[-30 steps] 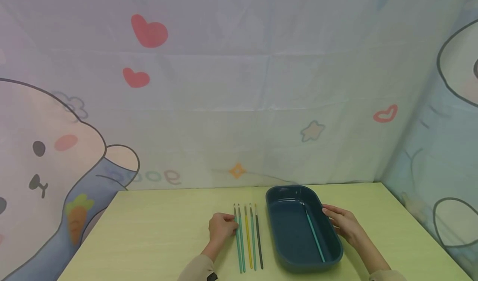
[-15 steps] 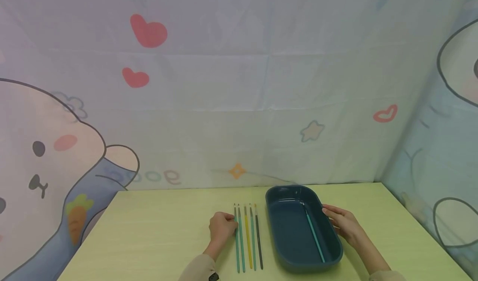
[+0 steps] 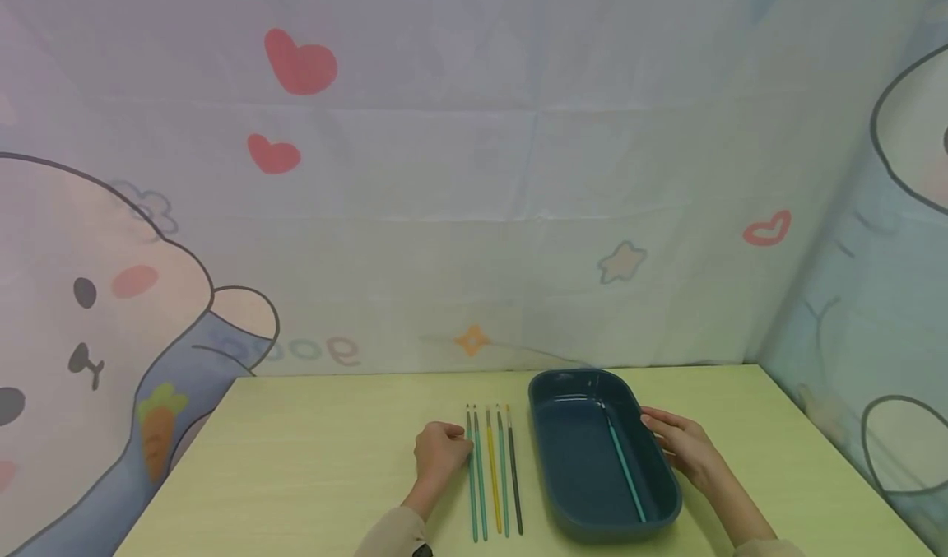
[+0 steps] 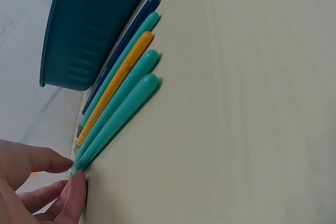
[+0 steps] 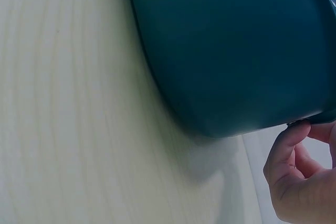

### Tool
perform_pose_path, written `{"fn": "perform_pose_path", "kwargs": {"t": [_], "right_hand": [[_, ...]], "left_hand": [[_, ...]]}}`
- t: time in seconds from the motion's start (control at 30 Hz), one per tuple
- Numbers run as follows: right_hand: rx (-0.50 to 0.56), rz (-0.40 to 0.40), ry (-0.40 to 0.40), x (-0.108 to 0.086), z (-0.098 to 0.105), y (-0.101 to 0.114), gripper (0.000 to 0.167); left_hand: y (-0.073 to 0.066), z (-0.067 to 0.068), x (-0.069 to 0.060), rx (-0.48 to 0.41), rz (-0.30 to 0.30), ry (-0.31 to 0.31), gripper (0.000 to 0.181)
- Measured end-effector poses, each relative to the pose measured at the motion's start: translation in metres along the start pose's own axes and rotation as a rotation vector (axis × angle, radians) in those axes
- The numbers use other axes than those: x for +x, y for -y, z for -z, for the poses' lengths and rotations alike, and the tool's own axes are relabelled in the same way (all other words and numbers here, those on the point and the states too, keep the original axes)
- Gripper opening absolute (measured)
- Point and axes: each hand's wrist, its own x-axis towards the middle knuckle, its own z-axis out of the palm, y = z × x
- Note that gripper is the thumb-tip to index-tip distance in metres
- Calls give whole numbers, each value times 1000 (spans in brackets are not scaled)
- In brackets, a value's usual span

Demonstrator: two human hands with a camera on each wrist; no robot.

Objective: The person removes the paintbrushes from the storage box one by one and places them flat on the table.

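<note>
Several slim paintbrushes lie side by side on the table, bristle ends away from me. My left hand (image 3: 442, 452) pinches the leftmost teal paintbrush (image 4: 123, 116) near its ferrule, between thumb and fingers. Beside it are a second teal paintbrush (image 3: 480, 483), a yellow paintbrush (image 3: 492, 479), a third teal paintbrush (image 3: 504, 479) and a dark paintbrush (image 3: 515, 483). To their right stands a deep dark-blue dish (image 3: 585, 475), with one teal paintbrush (image 3: 625, 466) lying inside. My right hand (image 3: 685, 443) holds the dish's right rim; in the right wrist view its fingers (image 5: 289, 145) meet the rim's underside.
The pale yellow table (image 3: 296, 458) extends left of the brushes and right of the dish. A printed cloth (image 3: 415, 170) with hearts and cartoon figures hangs behind the table and at its sides.
The near end of the leftmost teal paintbrush has shifted slightly left, away from its neighbour. Both hands keep nearly the same places. The head view has moved very slightly.
</note>
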Motion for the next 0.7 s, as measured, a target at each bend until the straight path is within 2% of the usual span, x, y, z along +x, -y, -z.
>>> {"fn": "perform_pose_path", "kwargs": {"t": [0.43,0.7], "right_hand": [[0,1,-9,0,-1,0,62],[4,1,-12,0,-2,0,62]], "left_hand": [[5,6,-3,-65,25,21,23],[5,7,-5,-80,20,20,23]]}}
